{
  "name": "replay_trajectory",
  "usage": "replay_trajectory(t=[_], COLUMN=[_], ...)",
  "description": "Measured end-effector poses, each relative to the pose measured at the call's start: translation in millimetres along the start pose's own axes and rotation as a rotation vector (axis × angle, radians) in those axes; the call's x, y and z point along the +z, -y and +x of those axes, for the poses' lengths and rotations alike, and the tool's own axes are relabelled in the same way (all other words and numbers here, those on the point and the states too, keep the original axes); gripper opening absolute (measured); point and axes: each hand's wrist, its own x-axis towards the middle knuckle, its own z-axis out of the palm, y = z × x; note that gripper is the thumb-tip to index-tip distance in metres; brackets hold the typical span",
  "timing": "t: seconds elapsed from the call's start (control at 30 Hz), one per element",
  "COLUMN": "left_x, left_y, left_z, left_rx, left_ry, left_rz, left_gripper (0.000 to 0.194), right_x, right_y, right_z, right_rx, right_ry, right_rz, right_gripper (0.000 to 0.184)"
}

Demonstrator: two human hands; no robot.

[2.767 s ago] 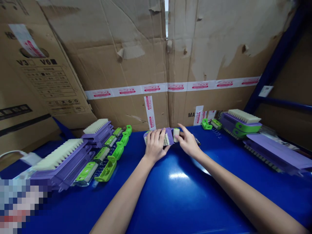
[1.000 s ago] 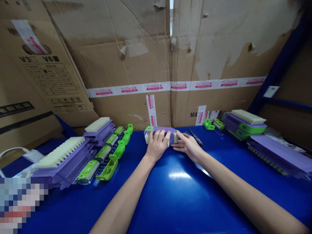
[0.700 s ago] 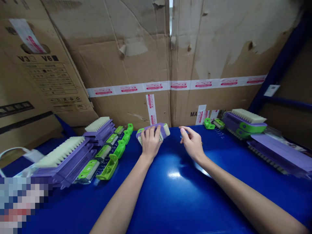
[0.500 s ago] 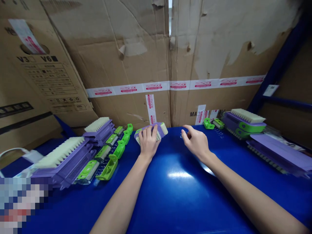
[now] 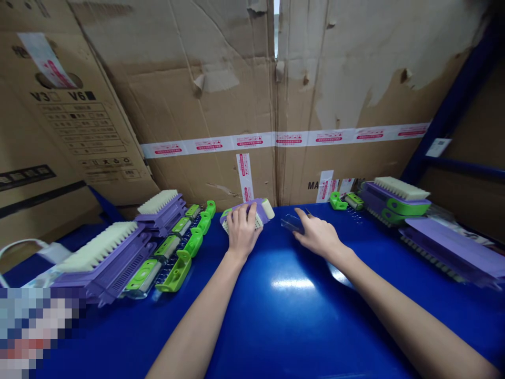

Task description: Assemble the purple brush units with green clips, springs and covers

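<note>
My left hand rests over a purple and green brush with pale bristles, its fingers curled down on it near the back of the table. Much of the brush is hidden under the palm. To its right, my right hand has a clear plastic piece between thumb and forefinger. The piece is see-through and its full outline is hard to make out. Some of the right hand's other fingers are out of sight behind it.
Left stand purple brush parts with cream bristles, beside a row of bright green clips and green-topped blocks. More purple brushes lie at the right, near a green clip. Cardboard walls the back of the blue table.
The clear plastic piece now shows plainly between the right thumb and forefinger, and that hand has shifted slightly right and down. The left hand and brush have moved slightly right.
</note>
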Motion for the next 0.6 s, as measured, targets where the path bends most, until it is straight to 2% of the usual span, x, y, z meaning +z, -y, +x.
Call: replay_trajectory(t=[0.1,0.23,0.43,0.6], left_x=[-0.7,-1.5,-1.9,-1.1], left_y=[-1,-2,-5,-6], left_z=[0,0,1,1], left_rx=[0.034,0.108,0.251,0.318], left_ry=[-0.028,-0.056,0.01,0.047], left_rz=[-0.004,-0.033,-0.076,-0.107], left_gripper=[0.062,0.061,0.059,0.054], right_x=[3,11,24,23], right_y=[6,9,3,1], right_z=[0,2,11,14], right_rx=[-0.069,-0.096,-0.069,-0.056], right_ry=[-0.055,-0.169,-0.299,-0.319], right_rz=[0.193,0.493,1.002,1.162], right_gripper=[0.071,0.071,0.073,0.077])
